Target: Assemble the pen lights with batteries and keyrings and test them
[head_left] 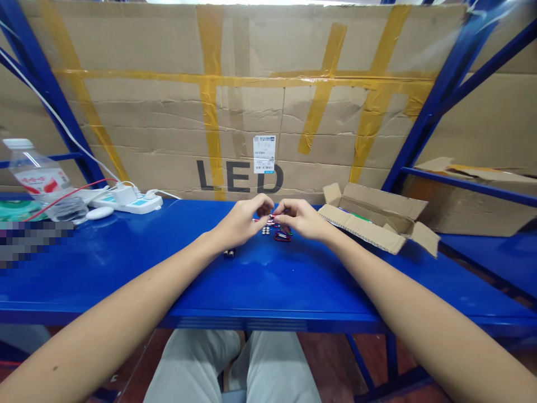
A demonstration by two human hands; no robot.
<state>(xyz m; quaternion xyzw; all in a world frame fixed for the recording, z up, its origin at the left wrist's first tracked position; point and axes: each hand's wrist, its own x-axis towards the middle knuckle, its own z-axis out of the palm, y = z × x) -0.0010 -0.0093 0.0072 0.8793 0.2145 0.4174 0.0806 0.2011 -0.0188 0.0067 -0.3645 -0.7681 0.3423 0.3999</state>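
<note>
My left hand (250, 214) and my right hand (300, 218) meet over the middle of the blue table, fingertips pinched together. Between them is a small red-and-silver piece (272, 217), partly hidden by the fingers and too small to name. Just below the fingertips, several small silver round pieces (265, 230) lie in a cluster. A red loop-shaped item (282, 237) with a silver part rests under my right fingers. Close to my left wrist are small dark-and-silver pieces (229, 253), partly covered by the forearm.
An open cardboard box (377, 210) stands right of my right hand. On the left are a water bottle (44, 182), a white power strip (134, 201) with cables and a white oval object (99, 213). A large taped carton (168, 123) and blue rack posts (432, 112) bound the table (268, 285).
</note>
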